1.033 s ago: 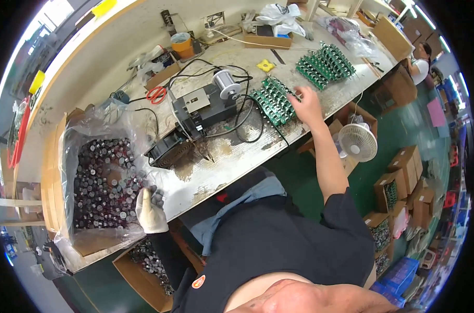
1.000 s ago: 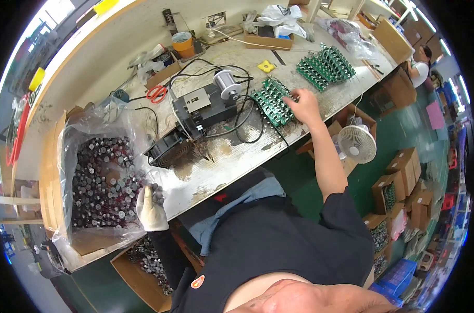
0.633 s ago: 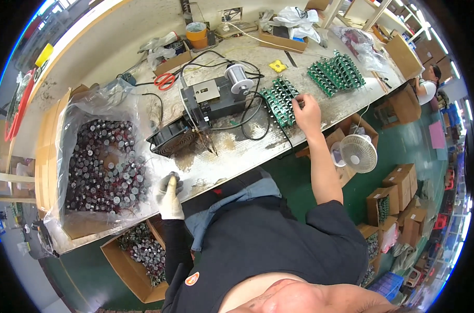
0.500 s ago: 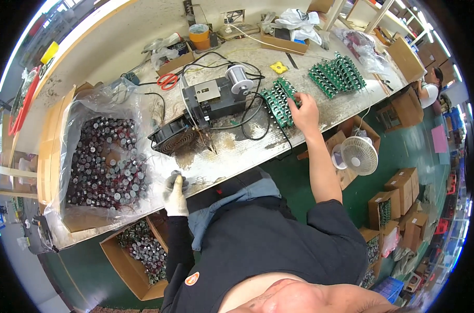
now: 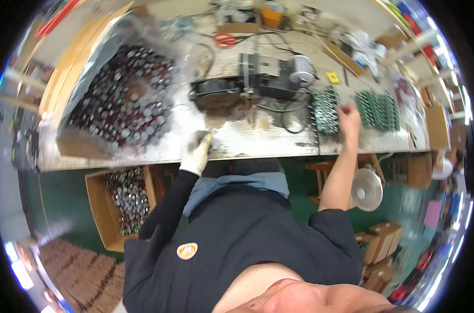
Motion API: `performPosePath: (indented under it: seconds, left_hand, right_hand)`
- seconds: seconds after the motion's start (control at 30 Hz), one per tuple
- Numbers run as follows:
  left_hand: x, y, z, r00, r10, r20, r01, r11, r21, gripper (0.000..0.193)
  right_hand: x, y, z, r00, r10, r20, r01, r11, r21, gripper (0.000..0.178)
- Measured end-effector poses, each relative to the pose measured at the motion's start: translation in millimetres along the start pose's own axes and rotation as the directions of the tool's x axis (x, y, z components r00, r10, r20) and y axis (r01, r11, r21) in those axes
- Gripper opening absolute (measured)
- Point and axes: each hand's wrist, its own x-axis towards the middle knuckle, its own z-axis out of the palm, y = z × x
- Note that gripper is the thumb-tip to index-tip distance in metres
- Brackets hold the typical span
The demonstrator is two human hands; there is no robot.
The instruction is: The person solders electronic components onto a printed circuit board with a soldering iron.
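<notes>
Carton, plastic-lined, holding small round components: stood left of your left grip. Your left grip, gloved: fingers curled above the table; whether it held anything could not be told. Black machine: stood between your grips, farther back. Green circuit boards: lay just left of your right grip. Your right grip, bare: fingers bent at the boards' edge; whether clenched on one could not be told. Second board batch: lay to its right.

Bright light glares off the tabletop; fisheye distortion curves the outer edges.
</notes>
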Motion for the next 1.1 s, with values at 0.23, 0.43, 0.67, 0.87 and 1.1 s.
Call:
performPosePath:
  seconds: [0.23, 0.43, 0.67, 0.87, 1.1]
  left_hand:
    - [3.9, 1.2, -2.4, 1.0, 0.008, -0.011, -0.009, 0.997, -0.08, 0.021]
    - [-5.4, 0.6, 0.9, 1.0, 0.001, -0.023, -0.003, 0.998, -0.066, 0.018]
    - [-9.8, -4.1, 3.9, 0.995, 0.082, -0.065, -0.085, 0.995, -0.058, 0.017]
    - [-16.8, -2.7, 11.3, 0.965, 0.262, -0.021, -0.247, 0.931, 0.267, 0.012]
    - [-9.9, 10.4, 31.5, 0.998, -0.019, 0.061, 0.013, 0.995, 0.099, 0.019]
  right_hand:
    - [-7.1, 6.5, -3.2, 0.987, -0.02, -0.161, 0.061, 0.964, 0.258, 0.029]
    - [-130.5, -86.0, 0.1, 0.963, -0.198, -0.182, 0.255, 0.888, 0.383, 0.031]
    - [-184.8, -105.9, 61.9, 0.899, -0.422, 0.12, 0.404, 0.903, 0.147, 0.062]
    - [-138.6, -107.0, 57.1, 0.876, -0.342, 0.34, 0.26, 0.929, 0.265, 0.045]
    - [-134.5, -114.3, 69.9, 0.762, -0.213, 0.612, -0.127, 0.877, 0.463, 0.035]
